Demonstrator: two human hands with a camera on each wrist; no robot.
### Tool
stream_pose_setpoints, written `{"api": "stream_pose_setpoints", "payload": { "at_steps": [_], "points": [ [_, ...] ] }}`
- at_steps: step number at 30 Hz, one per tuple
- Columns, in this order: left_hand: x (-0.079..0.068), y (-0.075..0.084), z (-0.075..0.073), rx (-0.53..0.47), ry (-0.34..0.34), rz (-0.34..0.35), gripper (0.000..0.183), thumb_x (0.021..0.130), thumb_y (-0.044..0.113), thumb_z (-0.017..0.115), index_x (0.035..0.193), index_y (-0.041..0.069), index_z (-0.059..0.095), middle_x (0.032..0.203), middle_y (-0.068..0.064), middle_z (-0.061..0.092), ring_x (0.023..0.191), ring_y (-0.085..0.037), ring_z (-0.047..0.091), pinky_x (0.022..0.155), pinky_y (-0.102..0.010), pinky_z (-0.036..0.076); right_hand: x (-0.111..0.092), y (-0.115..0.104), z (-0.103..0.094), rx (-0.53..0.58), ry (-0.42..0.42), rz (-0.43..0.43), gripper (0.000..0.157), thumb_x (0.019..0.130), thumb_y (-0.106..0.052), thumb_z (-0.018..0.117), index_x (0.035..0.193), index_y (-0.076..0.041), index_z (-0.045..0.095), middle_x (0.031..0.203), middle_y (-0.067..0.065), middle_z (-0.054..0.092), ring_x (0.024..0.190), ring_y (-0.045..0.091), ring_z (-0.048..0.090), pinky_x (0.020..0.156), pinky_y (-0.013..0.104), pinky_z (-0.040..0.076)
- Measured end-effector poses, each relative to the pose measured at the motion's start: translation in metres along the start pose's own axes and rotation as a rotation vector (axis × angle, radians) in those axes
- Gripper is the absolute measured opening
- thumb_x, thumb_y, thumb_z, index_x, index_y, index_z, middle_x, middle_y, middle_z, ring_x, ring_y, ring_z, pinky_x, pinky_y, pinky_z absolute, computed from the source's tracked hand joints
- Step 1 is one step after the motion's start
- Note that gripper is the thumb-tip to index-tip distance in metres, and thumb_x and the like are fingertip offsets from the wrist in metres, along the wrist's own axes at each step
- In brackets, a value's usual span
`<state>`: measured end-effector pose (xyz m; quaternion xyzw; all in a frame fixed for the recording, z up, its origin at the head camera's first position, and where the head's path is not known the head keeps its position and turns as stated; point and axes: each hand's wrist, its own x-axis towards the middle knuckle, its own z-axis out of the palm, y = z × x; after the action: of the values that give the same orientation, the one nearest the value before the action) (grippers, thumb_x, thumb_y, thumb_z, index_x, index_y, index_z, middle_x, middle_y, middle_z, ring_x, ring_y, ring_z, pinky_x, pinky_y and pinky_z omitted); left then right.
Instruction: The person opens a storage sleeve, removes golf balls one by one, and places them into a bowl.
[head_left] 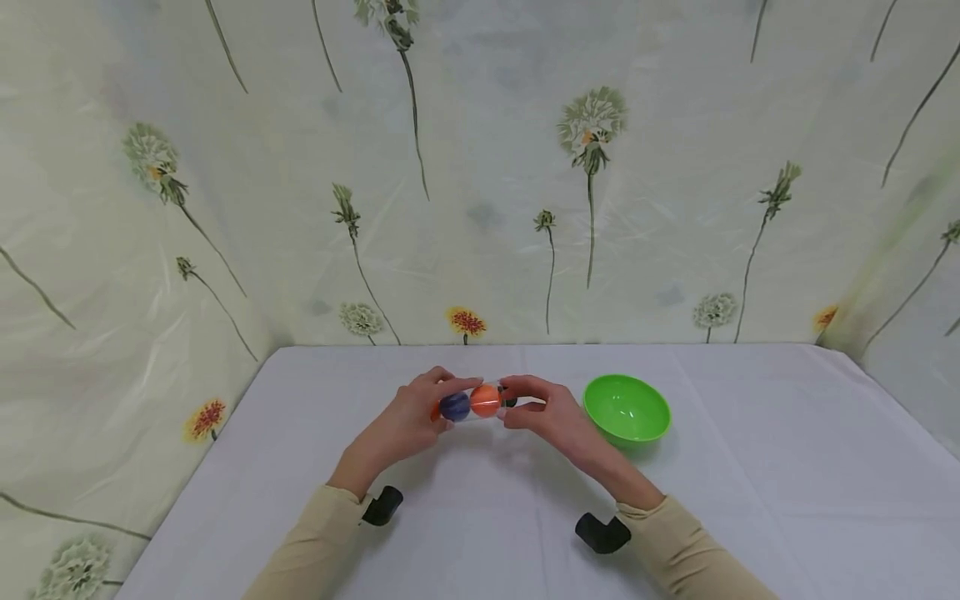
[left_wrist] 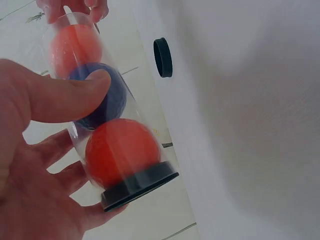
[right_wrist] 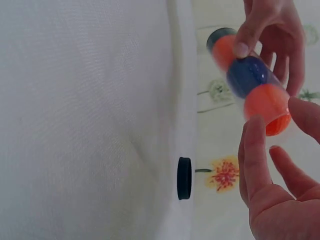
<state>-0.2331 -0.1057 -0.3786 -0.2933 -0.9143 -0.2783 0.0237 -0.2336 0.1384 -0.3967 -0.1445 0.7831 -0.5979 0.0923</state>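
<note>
My left hand (head_left: 420, 412) grips a clear plastic tube (left_wrist: 131, 95), its thumb across the side and its fingers behind. Inside sit an orange ball (left_wrist: 122, 150), a dark blue ball (left_wrist: 112, 100) and another orange ball (left_wrist: 75, 47) in a row. A black cap (left_wrist: 140, 185) covers the tube end by my left palm; the other end has no cap. My right hand (head_left: 551, 412) is at that uncapped end, thumb and fingertips spread to either side of the mouth. Whether they press on the rim is hard to tell. A loose black lid (right_wrist: 184, 178) rests on the table behind.
A bright green bowl (head_left: 626, 408) stands on the white tablecloth (head_left: 750, 500), just right of my right hand. Behind the table hangs a pale backdrop (head_left: 487, 150) with printed dandelions. Black wrist mounts (head_left: 602, 533) stick out under both forearms.
</note>
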Motion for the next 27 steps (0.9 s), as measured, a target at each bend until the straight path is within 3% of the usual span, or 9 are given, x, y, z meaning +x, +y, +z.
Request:
{"api": "stream_pose_setpoints", "payload": {
  "at_steps": [3, 6, 11, 19, 27],
  "points": [
    [-0.001, 0.002, 0.001, 0.057, 0.005, 0.008, 0.066, 0.085, -0.006, 0.07, 0.14, 0.027, 0.056, 0.127, -0.002, 0.058, 0.113, -0.025, 0.051, 0.093, -0.055, 0.038, 0.0, 0.0, 0.001, 0.001, 0.001, 0.006, 0.049, 0.088, -0.026, 0.075, 0.132, -0.013, 0.06, 0.119, 0.007, 0.062, 0.096, 0.023, 0.067, 0.09, 0.039, 0.05],
    [-0.001, 0.002, 0.002, 0.11, 0.018, 0.019, 0.067, 0.084, -0.006, 0.071, 0.14, 0.027, 0.055, 0.13, -0.002, 0.059, 0.113, -0.026, 0.05, 0.091, -0.053, 0.039, 0.0, 0.001, 0.002, 0.022, -0.005, 0.006, 0.048, 0.089, -0.027, 0.074, 0.132, -0.012, 0.059, 0.121, 0.009, 0.061, 0.1, 0.025, 0.066, 0.091, 0.041, 0.05],
    [-0.001, 0.003, 0.006, 0.208, 0.051, 0.051, 0.07, 0.083, -0.005, 0.073, 0.14, 0.032, 0.054, 0.127, 0.001, 0.059, 0.111, -0.025, 0.05, 0.088, -0.048, 0.039, -0.001, 0.002, 0.004, 0.089, -0.007, 0.011, 0.051, 0.09, -0.027, 0.073, 0.135, -0.008, 0.056, 0.126, 0.011, 0.06, 0.107, 0.03, 0.064, 0.094, 0.042, 0.049],
    [0.0, 0.007, 0.01, 0.383, 0.078, 0.061, 0.073, 0.083, -0.001, 0.074, 0.14, 0.039, 0.052, 0.121, 0.001, 0.056, 0.109, -0.024, 0.048, 0.085, -0.048, 0.039, -0.003, 0.004, 0.007, 0.081, -0.001, 0.01, 0.048, 0.091, -0.025, 0.072, 0.135, -0.01, 0.057, 0.128, 0.01, 0.06, 0.112, 0.026, 0.059, 0.095, 0.041, 0.048],
    [-0.002, 0.008, 0.013, 0.472, 0.11, 0.098, 0.073, 0.081, -0.001, 0.077, 0.136, 0.041, 0.054, 0.115, 0.003, 0.055, 0.108, -0.024, 0.046, 0.083, -0.047, 0.038, -0.005, 0.007, 0.009, 0.124, -0.013, 0.038, 0.049, 0.091, -0.022, 0.071, 0.136, -0.01, 0.055, 0.129, 0.007, 0.06, 0.109, 0.023, 0.064, 0.095, 0.04, 0.048]
  ]
}}
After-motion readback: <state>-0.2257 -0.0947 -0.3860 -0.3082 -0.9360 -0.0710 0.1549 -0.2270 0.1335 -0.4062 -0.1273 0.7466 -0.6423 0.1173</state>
